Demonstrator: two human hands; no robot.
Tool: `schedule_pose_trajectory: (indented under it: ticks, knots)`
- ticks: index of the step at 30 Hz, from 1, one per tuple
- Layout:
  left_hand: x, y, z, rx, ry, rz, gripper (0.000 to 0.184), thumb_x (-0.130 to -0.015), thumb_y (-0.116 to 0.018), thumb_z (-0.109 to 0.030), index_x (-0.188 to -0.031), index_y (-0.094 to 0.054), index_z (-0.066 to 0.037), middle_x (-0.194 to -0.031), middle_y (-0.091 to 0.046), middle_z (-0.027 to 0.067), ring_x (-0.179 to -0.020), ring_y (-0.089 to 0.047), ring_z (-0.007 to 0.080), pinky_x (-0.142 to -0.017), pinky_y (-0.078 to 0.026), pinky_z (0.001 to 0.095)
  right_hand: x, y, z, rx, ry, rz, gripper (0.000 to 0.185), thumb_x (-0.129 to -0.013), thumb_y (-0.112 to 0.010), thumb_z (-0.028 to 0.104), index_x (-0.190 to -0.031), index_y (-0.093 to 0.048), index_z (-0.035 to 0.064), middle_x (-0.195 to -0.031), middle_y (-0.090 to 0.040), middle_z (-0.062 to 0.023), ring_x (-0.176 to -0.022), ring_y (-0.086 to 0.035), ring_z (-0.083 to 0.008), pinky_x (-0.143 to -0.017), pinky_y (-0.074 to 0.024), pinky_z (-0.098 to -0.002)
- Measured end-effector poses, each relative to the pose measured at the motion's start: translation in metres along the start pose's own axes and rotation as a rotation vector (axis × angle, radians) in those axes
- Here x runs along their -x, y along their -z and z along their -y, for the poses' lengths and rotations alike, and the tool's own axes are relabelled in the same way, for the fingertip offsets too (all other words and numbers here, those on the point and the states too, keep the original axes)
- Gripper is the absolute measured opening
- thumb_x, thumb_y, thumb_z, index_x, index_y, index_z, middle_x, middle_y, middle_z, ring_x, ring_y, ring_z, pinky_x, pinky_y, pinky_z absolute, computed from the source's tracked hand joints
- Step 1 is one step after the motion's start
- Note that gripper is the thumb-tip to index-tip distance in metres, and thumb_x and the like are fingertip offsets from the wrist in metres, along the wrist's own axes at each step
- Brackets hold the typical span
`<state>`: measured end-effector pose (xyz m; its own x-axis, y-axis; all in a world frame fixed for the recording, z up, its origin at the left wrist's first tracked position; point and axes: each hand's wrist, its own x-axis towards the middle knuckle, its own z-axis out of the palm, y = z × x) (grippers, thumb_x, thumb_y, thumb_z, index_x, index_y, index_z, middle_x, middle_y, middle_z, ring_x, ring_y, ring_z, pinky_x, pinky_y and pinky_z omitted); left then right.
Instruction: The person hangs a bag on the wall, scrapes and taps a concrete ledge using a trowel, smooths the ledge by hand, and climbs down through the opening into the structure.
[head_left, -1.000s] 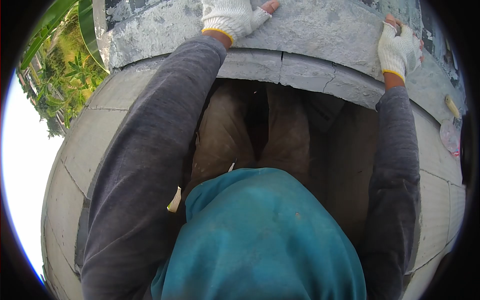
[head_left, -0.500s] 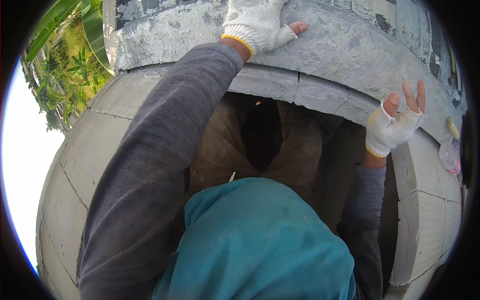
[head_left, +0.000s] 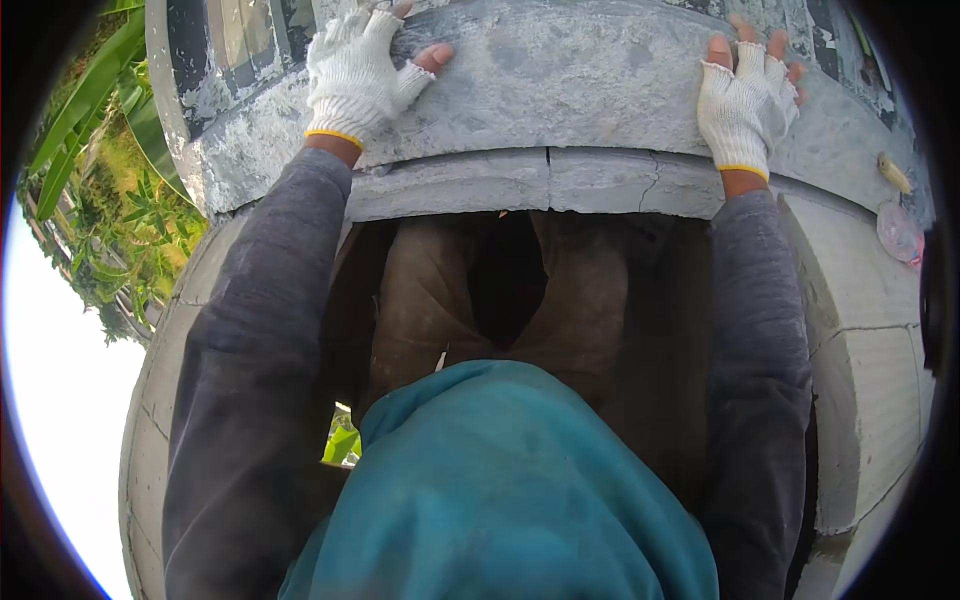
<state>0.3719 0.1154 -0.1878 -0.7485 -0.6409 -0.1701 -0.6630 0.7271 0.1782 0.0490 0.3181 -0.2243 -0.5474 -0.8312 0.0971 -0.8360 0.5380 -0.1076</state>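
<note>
Both of my hands wear white knit gloves with yellow cuffs and bare fingertips. My left hand (head_left: 355, 75) lies on the rough grey plastered slab (head_left: 540, 80) at the upper left, thumb and fingers spread. Toward the upper right, my right hand (head_left: 745, 100) rests on the same slab with its fingers apart. Neither hand holds anything. Below the slab runs a row of grey blocks (head_left: 470, 183), one of them cracked. Beneath them a dark opening surrounds my legs in brown trousers (head_left: 420, 290).
A clear plastic bag (head_left: 898, 235) and a small pale-handled object (head_left: 893, 173) lie on the right. Stacked grey blocks (head_left: 885, 400) flank the opening there. Green leaves (head_left: 95, 110) and bright sky show at the left, beyond the wall's edge.
My left hand has shifted left along the slab. My right hand, earlier raised near the block edge, has moved up onto the slab. The view has shifted slightly.
</note>
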Motion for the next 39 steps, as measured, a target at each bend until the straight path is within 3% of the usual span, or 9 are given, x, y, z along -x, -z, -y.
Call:
schedule_pose_trajectory:
  ticks: [3,8,13,18,23,25,32,33,39]
  knots:
    - [0.020,-0.008,0.018,-0.068,0.111,0.045,0.076,-0.085,-0.056,-0.070,-0.135,-0.058,-0.014,-0.113,-0.062,0.0139,-0.109,-0.055,0.0352,-0.099,-0.039,0.0485,0.006,0.006,0.007,0.175,-0.017,0.041,0.043,-0.089,-0.060,0.031,-0.128,-0.060,0.0141,-0.136,-0.051,-0.0231,-0.117,-0.048,-0.0414,-0.102,-0.0337,-0.0552]
    - [0.024,-0.009,0.025,-0.019,0.163,0.039,0.082,-0.079,-0.060,-0.074,-0.133,-0.059,-0.012,-0.120,-0.060,0.0169,-0.117,-0.050,0.0363,-0.105,-0.032,0.0499,0.005,0.014,0.012,0.061,-0.156,0.166,0.051,-0.088,-0.059,0.032,-0.135,-0.056,0.0132,-0.150,-0.039,-0.0264,-0.127,-0.043,-0.0458,-0.110,-0.0278,-0.0583]
    - [0.020,-0.006,0.014,-0.081,0.226,0.102,0.078,-0.081,-0.060,-0.071,-0.129,-0.060,-0.011,-0.118,-0.060,0.0165,-0.115,-0.050,0.0367,-0.105,-0.032,0.0493,0.006,0.008,-0.015,-0.283,0.113,-0.133,0.056,-0.099,-0.046,0.053,-0.143,-0.050,0.0188,-0.156,-0.036,-0.0206,-0.142,-0.028,-0.0518,-0.116,-0.0158,-0.0638]
    - [0.023,-0.003,0.014,-0.110,0.171,0.086,0.071,-0.087,-0.056,-0.066,-0.130,-0.059,-0.011,-0.113,-0.061,0.0175,-0.110,-0.053,0.0372,-0.101,-0.035,0.0473,0.094,0.028,-0.038,-0.122,-0.071,-0.061,0.068,-0.089,-0.055,0.064,-0.149,-0.044,0.0323,-0.161,-0.024,-0.0204,-0.141,-0.028,-0.0547,-0.116,-0.0147,-0.0651]
    - [0.022,-0.013,0.017,-0.127,0.167,0.038,0.067,-0.088,-0.059,-0.060,-0.129,-0.060,-0.008,-0.113,-0.062,0.0193,-0.109,-0.055,0.0391,-0.097,-0.040,0.0470,0.114,0.021,-0.048,0.002,-0.026,0.028,0.069,-0.092,-0.051,0.064,-0.151,-0.042,0.0300,-0.160,-0.027,-0.0182,-0.141,-0.026,-0.0549,-0.115,-0.0153,-0.0653]
    - [0.026,-0.014,0.021,-0.115,0.142,0.031,0.066,-0.089,-0.059,-0.059,-0.129,-0.061,-0.007,-0.111,-0.062,0.0194,-0.108,-0.056,0.0391,-0.096,-0.041,0.0468,0.107,0.034,-0.040,0.064,-0.042,0.138,0.062,-0.086,-0.060,0.044,-0.142,-0.053,0.0174,-0.152,-0.035,-0.0296,-0.136,-0.031,-0.0563,-0.113,-0.0201,-0.0658]
    - [0.022,-0.010,0.016,-0.082,0.171,0.008,0.064,-0.089,-0.061,-0.057,-0.128,-0.062,-0.006,-0.107,-0.063,0.0192,-0.101,-0.058,0.0375,-0.090,-0.044,0.0457,0.108,0.033,-0.041,0.099,-0.048,0.168,0.067,-0.088,-0.056,0.053,-0.143,-0.053,0.0142,-0.152,-0.035,-0.0293,-0.136,-0.032,-0.0555,-0.113,-0.0201,-0.0659]
    - [0.022,-0.011,0.016,-0.030,0.197,0.017,0.065,-0.088,-0.061,-0.058,-0.128,-0.062,-0.007,-0.107,-0.063,0.0184,-0.099,-0.059,0.0370,-0.089,-0.044,0.0454,0.109,0.020,-0.051,-0.046,-0.012,0.038,0.069,-0.092,-0.049,0.065,-0.151,-0.042,0.0301,-0.161,-0.025,-0.0185,-0.142,-0.024,-0.0540,-0.115,-0.0137,-0.0660]
    - [0.021,-0.005,0.016,-0.008,0.235,0.003,0.062,-0.084,-0.061,-0.063,-0.121,-0.066,-0.013,-0.091,-0.058,0.0104,-0.092,-0.053,0.0306,-0.090,-0.038,0.0428,0.111,0.019,-0.049,-0.072,-0.038,0.080,0.067,-0.094,-0.048,0.062,-0.152,-0.040,0.0288,-0.163,-0.022,-0.0179,-0.145,-0.018,-0.0526,-0.116,-0.0107,-0.0661]
